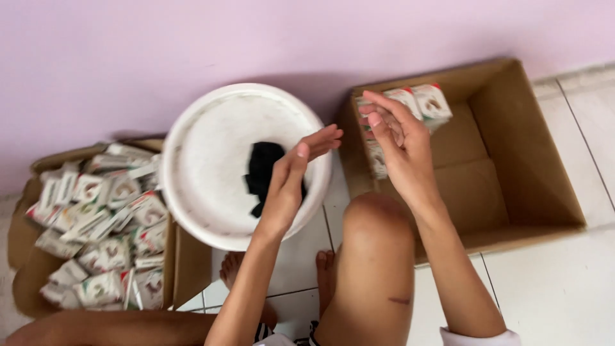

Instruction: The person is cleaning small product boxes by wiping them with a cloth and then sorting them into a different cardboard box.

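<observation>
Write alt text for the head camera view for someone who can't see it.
Two bare hands, left hand and right hand, hover empty above a white bucket and an open cardboard box holding small packets. A second box at left overflows with packets.

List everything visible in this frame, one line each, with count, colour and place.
Basin: one, white, centre, on the floor.
Cloth: one, black, inside the basin.
Left box: one, brown, heaped with packets.
Packets: many, white with red and green.
Right box: one, brown, open, mostly bare.
Cartons: a few, white, right box's back-left corner.
Floor: white tiles.
Wall: pale pink.
Left hand: empty, over the basin.
Right hand: empty, by the cartons.
</observation>
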